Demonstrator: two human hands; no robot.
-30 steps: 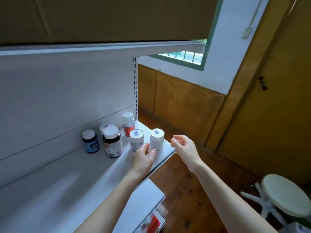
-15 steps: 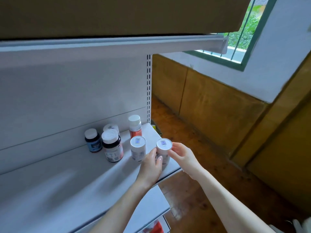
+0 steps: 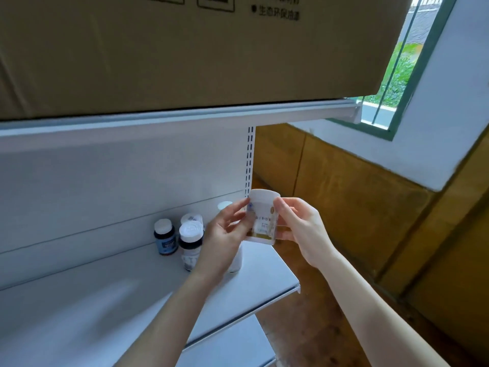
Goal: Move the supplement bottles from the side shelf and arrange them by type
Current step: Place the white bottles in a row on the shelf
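Both hands hold one white supplement bottle (image 3: 262,221) lifted above the right end of the white shelf (image 3: 111,295). My left hand (image 3: 225,234) grips its left side and my right hand (image 3: 299,229) its right side; the label faces me. On the shelf behind stand a dark bottle with a blue label (image 3: 165,241), a dark bottle with a white cap (image 3: 190,246), and a white cap (image 3: 191,219) behind it. Another white bottle (image 3: 236,260) is mostly hidden by my left hand, and a further cap (image 3: 224,205) peeks out above it.
A large cardboard box (image 3: 185,49) sits on the shelf above, just overhead. A lower shelf (image 3: 232,345) juts out below. To the right are a wooden floor, wood-panelled wall (image 3: 357,194) and a green-framed window (image 3: 397,75).
The rightmost white bottle has been lifted off the shelf by both hands and turned label-forward. The view has tilted upward and moved closer to the shelf.
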